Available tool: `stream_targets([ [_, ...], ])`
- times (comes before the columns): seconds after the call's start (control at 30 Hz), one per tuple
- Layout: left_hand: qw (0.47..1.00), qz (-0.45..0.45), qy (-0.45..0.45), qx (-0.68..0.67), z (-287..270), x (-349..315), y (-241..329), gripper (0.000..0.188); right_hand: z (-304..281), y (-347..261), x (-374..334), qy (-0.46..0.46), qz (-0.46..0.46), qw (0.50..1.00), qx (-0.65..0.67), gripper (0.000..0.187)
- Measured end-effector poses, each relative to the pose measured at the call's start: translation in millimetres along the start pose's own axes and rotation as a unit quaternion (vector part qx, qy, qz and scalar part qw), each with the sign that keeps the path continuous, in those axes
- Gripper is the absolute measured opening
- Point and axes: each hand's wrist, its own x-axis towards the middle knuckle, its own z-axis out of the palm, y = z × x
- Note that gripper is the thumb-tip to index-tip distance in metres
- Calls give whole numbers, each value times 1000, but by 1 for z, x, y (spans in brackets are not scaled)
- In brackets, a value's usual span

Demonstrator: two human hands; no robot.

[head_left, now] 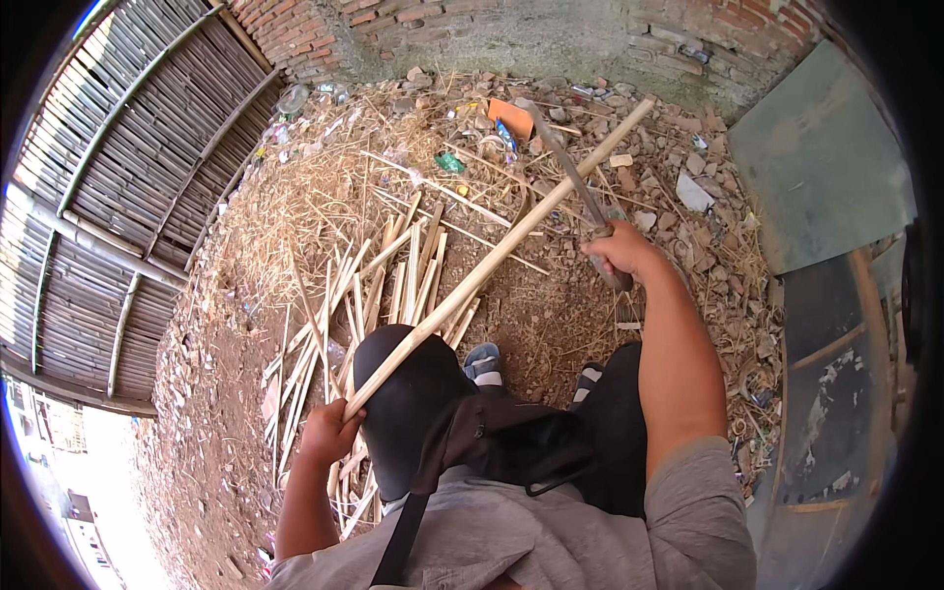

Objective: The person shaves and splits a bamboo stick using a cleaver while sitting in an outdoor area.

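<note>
My left hand (329, 430) grips the near end of a long pale bamboo strip (501, 251) that rests across my left knee and slants up and away to the right. My right hand (621, 254) holds a long dark blade (565, 167) by its handle, raised above the far part of the strip; the blade crosses the strip's line about two thirds along. Whether the blade touches the strip is unclear.
A pile of split bamboo strips (379, 295) lies on the dirt in front of my feet. Dry straw and rubble (688, 187) cover the ground up to a brick wall (511, 29). A bamboo-slat fence (118, 197) stands left; metal sheets (826, 167) stand right.
</note>
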Motion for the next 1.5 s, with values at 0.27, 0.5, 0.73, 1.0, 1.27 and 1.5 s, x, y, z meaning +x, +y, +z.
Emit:
stream_targets([
  [0.27, 1000, 15, -16, -5, -13, -1, 11, 40, 77, -43, -41, -86, -189, 932, -297, 34],
  [0.5, 1000, 9, 1, -22, -1, -4, 0, 43, 54, -30, -27, -48, -183, 956, -226, 55],
  [0.73, 999, 44, 8, -13, -6, -3, 4, 47, 60, -26, -28, 17, -150, 964, -218, 52],
  [1.0, 998, 7, 14, -66, 0, -8, 1, 47, 69, -38, -19, -90, -172, 949, -248, 52],
  [1.27, 997, -8, 20, -81, 0, -6, 11, 45, 76, -24, -24, -36, -133, 971, -196, 44],
  [1.5, 999, -10, 18, -43, -4, -5, 11, 46, 69, -42, -20, -82, -151, 952, -252, 52],
])
